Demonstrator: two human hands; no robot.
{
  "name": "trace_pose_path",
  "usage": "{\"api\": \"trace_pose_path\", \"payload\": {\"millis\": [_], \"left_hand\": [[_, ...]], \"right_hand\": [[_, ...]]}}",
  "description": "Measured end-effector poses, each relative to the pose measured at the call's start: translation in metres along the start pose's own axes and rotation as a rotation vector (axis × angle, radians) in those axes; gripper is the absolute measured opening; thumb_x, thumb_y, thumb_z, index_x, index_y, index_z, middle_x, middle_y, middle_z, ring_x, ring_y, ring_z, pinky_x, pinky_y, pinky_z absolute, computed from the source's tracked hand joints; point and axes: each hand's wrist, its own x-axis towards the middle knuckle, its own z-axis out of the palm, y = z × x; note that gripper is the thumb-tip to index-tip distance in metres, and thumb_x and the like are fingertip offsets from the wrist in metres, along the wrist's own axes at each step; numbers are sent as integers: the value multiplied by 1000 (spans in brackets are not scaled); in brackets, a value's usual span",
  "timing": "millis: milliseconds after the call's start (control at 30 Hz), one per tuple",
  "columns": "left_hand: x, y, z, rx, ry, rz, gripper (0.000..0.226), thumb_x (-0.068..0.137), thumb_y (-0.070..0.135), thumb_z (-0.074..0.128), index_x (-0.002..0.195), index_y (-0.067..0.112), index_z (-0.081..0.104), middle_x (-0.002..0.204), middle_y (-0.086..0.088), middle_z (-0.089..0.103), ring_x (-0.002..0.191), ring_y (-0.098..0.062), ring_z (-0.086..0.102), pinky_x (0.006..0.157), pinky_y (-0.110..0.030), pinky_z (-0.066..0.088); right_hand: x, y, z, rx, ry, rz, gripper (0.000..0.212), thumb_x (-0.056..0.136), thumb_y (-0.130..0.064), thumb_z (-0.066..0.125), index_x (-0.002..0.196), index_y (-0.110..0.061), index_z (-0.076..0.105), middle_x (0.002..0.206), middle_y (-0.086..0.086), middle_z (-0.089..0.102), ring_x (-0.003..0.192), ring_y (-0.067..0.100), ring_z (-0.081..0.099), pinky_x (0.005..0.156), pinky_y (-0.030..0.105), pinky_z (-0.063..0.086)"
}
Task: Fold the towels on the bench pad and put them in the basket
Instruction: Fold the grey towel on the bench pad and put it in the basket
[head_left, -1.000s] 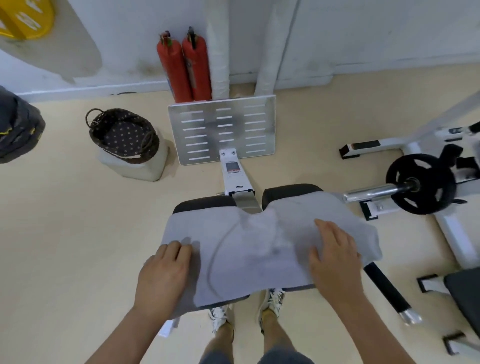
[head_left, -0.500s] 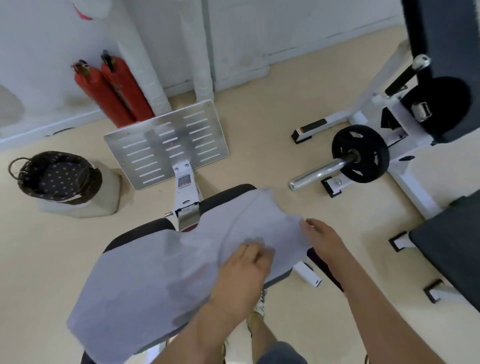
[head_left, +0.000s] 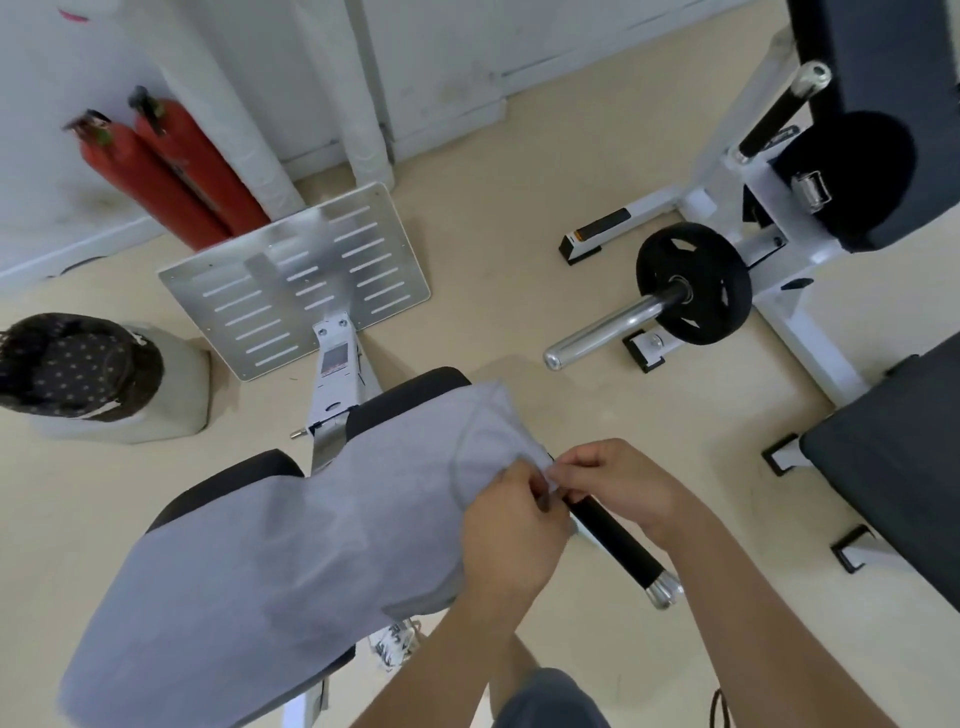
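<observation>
A grey towel (head_left: 291, 545) lies spread over the black bench pad (head_left: 405, 400), hanging off its near left side. At the towel's right end both hands meet. My left hand (head_left: 511, 540) pinches the right edge of the towel, and my right hand (head_left: 618, 480) pinches the same corner from the other side, just above a black handle bar (head_left: 615, 543). The basket (head_left: 67, 366), dark with a dotted lining, sits on the floor at the far left on a pale block.
A slotted metal footplate (head_left: 296, 280) stands ahead of the bench, with two red fire extinguishers (head_left: 161, 182) by the wall behind it. At the right are a black weight plate (head_left: 693, 283) on a chrome bar and a white machine frame (head_left: 800, 291). My shoes show below the bench.
Both hands left the flat towel and came together at its right end, where they now pinch the corner. The view swung to the right, shifting the basket to the left edge.
</observation>
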Motion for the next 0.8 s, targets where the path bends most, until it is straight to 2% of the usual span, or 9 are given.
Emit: {"api": "trace_pose_path", "payload": {"millis": [100,200,300,367,467,533,600,667,800], "left_hand": [[2,3,-2,-10,-17,-8,29,80,17,54,61,25,35,47,6,46,46,-5,48,42,-15,29],[6,0,-4,74,-22,3,21,79,19,55,64,23,40,54,7,46,48,-9,43,44,-16,29],[8,-5,-4,94,-46,59,7,74,15,51,69,17,47,56,5,46,47,-12,41,45,-18,34],[8,-6,-4,77,-24,92,6,69,12,50,68,15,45,56,1,48,46,-13,38,44,-19,32],[9,-8,-3,60,2,93,9,65,9,51,67,14,43,57,-1,48,47,-14,35,42,-19,28],[10,-7,0,18,-19,85,16,67,6,49,66,16,37,55,3,40,48,-13,34,42,-18,25],[11,-7,7,-39,-76,86,18,76,6,46,68,18,36,57,5,36,51,-11,35,46,-16,26],[10,-3,13,-128,-135,61,15,81,8,45,71,17,40,61,7,38,56,-9,37,54,-22,33],[8,3,17,-264,-234,-3,17,85,3,50,85,20,51,82,3,55,74,-13,49,69,-23,42]], "right_hand": [[19,-9,-5,-54,58,67,31,89,-32,61,89,-4,74,85,6,72,80,16,63,61,14,42],[53,-24,-1,-81,57,107,39,89,-37,60,97,-1,72,100,14,72,100,26,67,65,20,43],[88,-39,8,-117,85,62,36,84,-31,70,98,2,72,101,15,72,89,24,67,81,30,49],[106,-46,16,-119,106,35,25,82,-19,74,97,1,70,94,8,69,82,19,60,85,31,48],[121,-54,21,-178,194,-13,9,82,-9,71,77,-11,64,74,-1,58,79,18,55,75,28,45],[126,-56,11,-242,274,-65,23,82,-9,67,62,-17,58,66,-1,55,70,18,54,67,26,43],[126,-55,-2,-287,317,-82,28,82,-9,66,58,-18,56,61,1,53,57,15,49,57,23,39],[125,-52,-16,-303,356,-76,30,81,-9,65,56,-18,53,56,0,50,52,13,44,52,23,34],[123,-50,-28,-305,413,-56,29,79,-9,62,54,-17,49,56,5,51,59,22,48,59,29,40]]}}
